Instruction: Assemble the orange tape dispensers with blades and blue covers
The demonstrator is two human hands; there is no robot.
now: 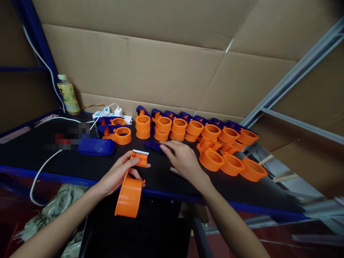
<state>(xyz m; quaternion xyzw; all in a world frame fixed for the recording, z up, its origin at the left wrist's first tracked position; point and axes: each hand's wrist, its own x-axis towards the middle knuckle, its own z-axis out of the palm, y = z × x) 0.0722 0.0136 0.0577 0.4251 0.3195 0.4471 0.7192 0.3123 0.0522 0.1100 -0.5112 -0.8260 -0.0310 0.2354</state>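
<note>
My left hand [120,172] is closed around an orange tape dispenser [130,195] with a toothed cutting blade [141,152] along its upper end. Its round hub hangs below my fingers, over the table's front edge. My right hand [180,157] reaches over the black tabletop, fingertips at some small dark blue plastic parts [154,145]. Whether the fingers grip one of these parts cannot be made out. Behind both hands runs a row of stacked orange tape dispensers [178,127] with dark blue pieces attached. More orange dispenser bodies [212,159] stand right of my right hand.
Flat blue plastic pieces [96,146] lie stacked at the left, near a white power strip [125,118] with cables. A yellow-labelled bottle [68,95] stands at the back left. Cardboard panels [174,71] wall the back. A white cable [40,175] hangs over the front edge.
</note>
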